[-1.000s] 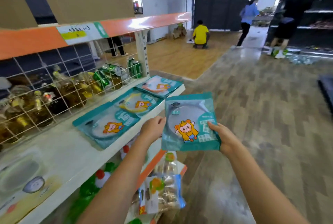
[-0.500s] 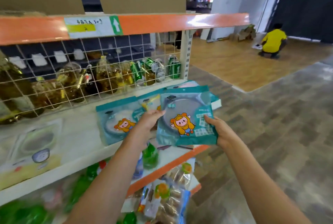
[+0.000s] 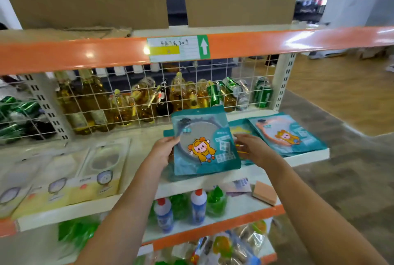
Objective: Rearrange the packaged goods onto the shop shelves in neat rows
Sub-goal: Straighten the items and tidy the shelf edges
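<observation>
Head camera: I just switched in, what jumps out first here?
A teal packet with a cartoon mascot, held by its edges between the left hand and right hand over the white middle shelf. Matching teal packets lie flat to its right, and bottles of golden liquid crowd behind the wire grid.

A pouch [image 3: 204,143] stood between both hands, above the shelf [image 3: 147,136] front. More pouches [image 3: 285,134] lay to its right on the shelf, boxes [image 3: 64,179] to its left. Bottles [image 3: 136,100] stood behind the mesh [image 3: 119,115]; spray bottles [image 3: 198,205] sat on the shelf below.
</observation>
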